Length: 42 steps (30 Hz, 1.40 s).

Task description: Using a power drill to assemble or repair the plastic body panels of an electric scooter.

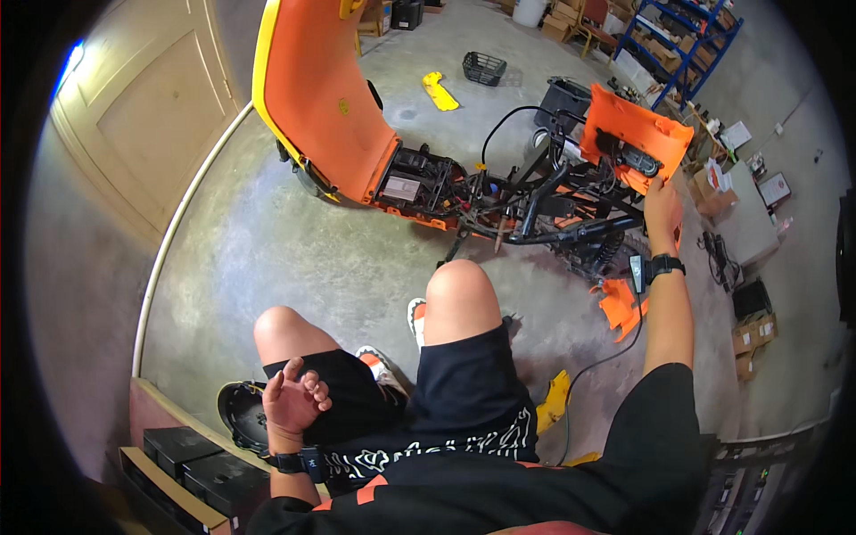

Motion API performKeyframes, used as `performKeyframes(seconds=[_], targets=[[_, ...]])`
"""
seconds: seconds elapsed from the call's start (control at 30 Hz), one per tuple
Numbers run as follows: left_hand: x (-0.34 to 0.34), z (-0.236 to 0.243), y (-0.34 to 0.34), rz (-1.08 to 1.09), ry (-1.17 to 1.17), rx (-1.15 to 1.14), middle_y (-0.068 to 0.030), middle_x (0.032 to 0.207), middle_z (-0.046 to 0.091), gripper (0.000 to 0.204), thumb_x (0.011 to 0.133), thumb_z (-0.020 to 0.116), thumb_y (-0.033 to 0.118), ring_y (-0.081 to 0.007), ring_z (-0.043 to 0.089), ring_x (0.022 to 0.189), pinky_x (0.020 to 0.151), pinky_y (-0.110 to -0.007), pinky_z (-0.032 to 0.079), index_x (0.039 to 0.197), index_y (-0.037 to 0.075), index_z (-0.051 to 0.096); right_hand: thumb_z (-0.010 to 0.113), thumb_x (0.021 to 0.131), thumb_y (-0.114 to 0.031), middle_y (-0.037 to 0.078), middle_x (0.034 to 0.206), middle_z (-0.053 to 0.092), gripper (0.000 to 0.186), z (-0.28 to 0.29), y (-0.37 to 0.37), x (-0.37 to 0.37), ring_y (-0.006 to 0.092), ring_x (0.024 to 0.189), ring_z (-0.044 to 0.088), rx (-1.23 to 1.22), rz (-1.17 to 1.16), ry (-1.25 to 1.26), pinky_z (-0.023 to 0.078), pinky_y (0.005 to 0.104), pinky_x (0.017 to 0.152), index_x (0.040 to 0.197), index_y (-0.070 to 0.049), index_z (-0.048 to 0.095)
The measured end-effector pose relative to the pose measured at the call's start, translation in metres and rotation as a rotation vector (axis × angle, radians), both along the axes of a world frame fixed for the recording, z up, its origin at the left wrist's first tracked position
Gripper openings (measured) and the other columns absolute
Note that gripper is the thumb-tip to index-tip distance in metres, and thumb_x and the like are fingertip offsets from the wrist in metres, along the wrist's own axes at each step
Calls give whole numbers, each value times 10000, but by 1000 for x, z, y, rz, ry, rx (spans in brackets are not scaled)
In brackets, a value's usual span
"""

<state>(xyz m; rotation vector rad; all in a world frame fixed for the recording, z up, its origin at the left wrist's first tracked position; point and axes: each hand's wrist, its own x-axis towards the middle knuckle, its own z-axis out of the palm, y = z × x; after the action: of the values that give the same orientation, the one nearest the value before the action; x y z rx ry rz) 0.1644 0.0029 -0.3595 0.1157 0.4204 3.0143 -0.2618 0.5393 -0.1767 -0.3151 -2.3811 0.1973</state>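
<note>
My right arm stretches out to the partly stripped electric scooter (535,214). At its far right, my right hand (662,214) is closed at the lower edge of an orange body panel (646,125); some of its fingertips are hidden. A dark instrument unit (640,160) with wires sits in this panel. My left hand (296,403) is raised over my left thigh, palm up, with loosely curled, separate fingers and nothing in it. To the left, the scooter's large orange and yellow body shell (325,98) stands up beside a bay of exposed electrical parts (415,183).
An orange panel piece (620,308) and a yellow panel (554,401) lie at my right. Farther off are another yellow piece (439,91) and a black basket (484,69). Black boxes (192,455) stand at lower left. A blue shelf (687,49) is at the back right.
</note>
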Motion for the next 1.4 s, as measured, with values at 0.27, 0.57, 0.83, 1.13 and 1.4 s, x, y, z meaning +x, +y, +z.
performKeyframes(seconds=[0.27, 0.57, 0.83, 1.13, 1.4], targets=[[0, 1, -2, -27, -10, 22, -132, 1024, 565, 442, 946, 406, 365, -289, 507, 910, 765, -422, 408, 1332, 159, 471, 356, 963, -333, 281, 838, 642, 461, 1, -10, 21, 446, 824, 624, 83, -64, -85, 498, 507, 716, 913, 61, 589], [3, -1, -4, -23, -21, 54, -131, 991, 576, 433, 942, 418, 367, -297, 513, 913, 773, -434, 408, 1313, 158, 495, 362, 980, -292, 280, 854, 639, 413, 5, -17, 39, 432, 833, 628, 127, -59, -168, 499, 492, 711, 917, 72, 547], [4, -5, -9, -41, -18, 63, -134, 998, 575, 440, 940, 418, 370, -302, 512, 911, 781, -442, 411, 1317, 156, 491, 376, 980, -246, 306, 847, 632, 376, 0, -10, 36, 432, 837, 635, 121, 11, -156, 508, 474, 707, 937, 103, 509], [7, -9, -12, -57, -2, 105, -141, 1017, 572, 445, 942, 430, 372, -296, 509, 924, 798, -443, 407, 1330, 160, 477, 374, 966, -210, 363, 915, 590, 354, -1, -6, 25, 500, 876, 580, -91, 46, -127, 468, 511, 733, 1005, 124, 486], [10, -8, -10, -70, 27, 111, -128, 1004, 573, 436, 944, 426, 362, -283, 506, 910, 785, -431, 409, 1327, 162, 478, 396, 945, -252, 347, 943, 598, 383, 25, 4, 25, 499, 909, 571, -79, 94, -20, 459, 521, 763, 1002, 109, 508]])
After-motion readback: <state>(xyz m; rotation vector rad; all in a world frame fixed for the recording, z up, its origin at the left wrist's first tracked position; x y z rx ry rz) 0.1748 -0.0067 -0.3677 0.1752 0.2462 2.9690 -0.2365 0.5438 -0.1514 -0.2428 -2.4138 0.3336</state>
